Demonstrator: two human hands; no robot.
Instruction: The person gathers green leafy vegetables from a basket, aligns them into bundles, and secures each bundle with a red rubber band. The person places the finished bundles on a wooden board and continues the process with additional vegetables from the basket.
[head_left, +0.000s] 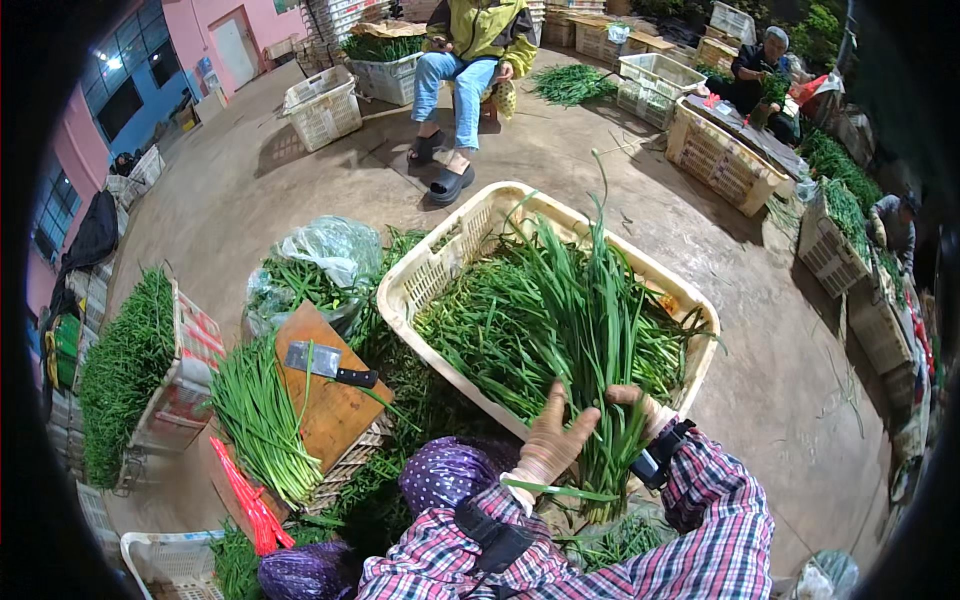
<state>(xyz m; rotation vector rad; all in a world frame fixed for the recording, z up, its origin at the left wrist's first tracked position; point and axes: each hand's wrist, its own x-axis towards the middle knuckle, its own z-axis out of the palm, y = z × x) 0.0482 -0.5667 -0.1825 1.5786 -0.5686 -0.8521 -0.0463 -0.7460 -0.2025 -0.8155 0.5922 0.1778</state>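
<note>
My right hand (646, 405), in a glove, grips a bunch of long green leafy stalks (600, 337) that look like garlic chives. The bunch stands nearly upright over the near rim of a cream plastic crate (401, 311) full of the same greens (480, 300), its pale cut ends down. Against the bunch's left side is my gloved left hand (551, 442), thumb and fingers apart; nothing shows held in it. One loose leaf (559, 491) crosses below my left wrist.
Left of the crate, a cleaver (330, 364) rests on a wooden board (322, 420) beside a heap of trimmed chives (262, 420). Red ties (251, 499) lie nearer me. A seated person (465, 82) is ahead, by an upright crate (322, 109). Other people work at right.
</note>
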